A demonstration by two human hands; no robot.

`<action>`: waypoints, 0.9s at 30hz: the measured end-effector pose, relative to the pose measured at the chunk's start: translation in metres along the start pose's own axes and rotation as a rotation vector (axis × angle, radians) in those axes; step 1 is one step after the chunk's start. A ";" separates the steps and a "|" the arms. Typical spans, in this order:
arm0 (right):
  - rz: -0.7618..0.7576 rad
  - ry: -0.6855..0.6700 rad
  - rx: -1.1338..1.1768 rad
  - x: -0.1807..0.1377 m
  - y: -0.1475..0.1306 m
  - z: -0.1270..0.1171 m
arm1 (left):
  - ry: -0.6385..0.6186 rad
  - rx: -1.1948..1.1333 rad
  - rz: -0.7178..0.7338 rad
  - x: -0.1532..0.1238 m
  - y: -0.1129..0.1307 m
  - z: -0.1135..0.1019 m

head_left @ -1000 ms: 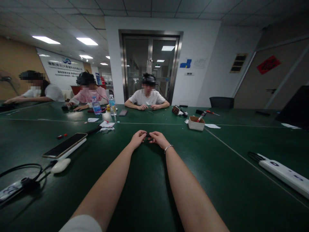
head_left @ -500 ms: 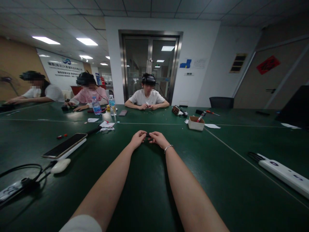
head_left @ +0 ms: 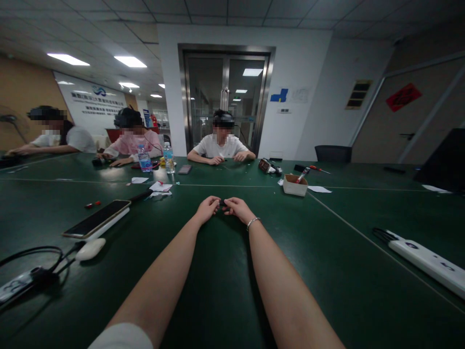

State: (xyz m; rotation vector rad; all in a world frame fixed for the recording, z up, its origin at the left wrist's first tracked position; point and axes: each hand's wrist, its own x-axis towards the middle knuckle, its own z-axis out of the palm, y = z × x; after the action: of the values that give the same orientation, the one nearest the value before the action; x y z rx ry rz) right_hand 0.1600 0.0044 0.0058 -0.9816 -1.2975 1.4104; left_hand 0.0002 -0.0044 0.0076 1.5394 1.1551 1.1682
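Observation:
Over the middle of the green table [head_left: 232, 271], my two hands meet around a small black object [head_left: 222, 203]. Its kind is too small and too covered by fingers to make out. My left hand [head_left: 208, 208] pinches it from the left. From the right, my right hand [head_left: 238, 209] grips it between thumb and fingers; a silver bracelet [head_left: 253, 222] circles that wrist. Both forearms reach forward across the tabletop.
To my left lie a phone [head_left: 97, 218], a white earbud-case-like object [head_left: 90, 249] and cables. A small box [head_left: 295, 185] stands ahead right, a white power strip [head_left: 428, 259] farther right. Water bottles [head_left: 169, 158] stand at far left. Three people sit across the table.
My hands and the black object stay in nearly the same place. Across the table, the facing person's hands have moved apart.

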 end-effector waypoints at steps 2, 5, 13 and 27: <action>0.001 0.000 0.000 -0.001 -0.001 0.000 | 0.001 0.002 -0.010 0.000 0.001 0.000; -0.002 0.003 0.004 -0.001 -0.001 0.000 | 0.009 0.003 -0.024 0.000 0.001 0.000; 0.003 -0.003 -0.001 0.001 0.001 -0.002 | -0.004 0.011 -0.008 0.003 -0.004 -0.001; 0.014 0.008 -0.002 -0.002 -0.003 0.001 | 0.007 0.029 0.011 0.002 -0.005 -0.001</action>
State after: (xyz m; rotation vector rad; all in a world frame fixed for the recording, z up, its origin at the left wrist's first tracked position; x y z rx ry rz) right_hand 0.1596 0.0024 0.0084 -0.9985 -1.2890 1.4146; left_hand -0.0011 -0.0008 0.0032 1.5663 1.1744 1.1696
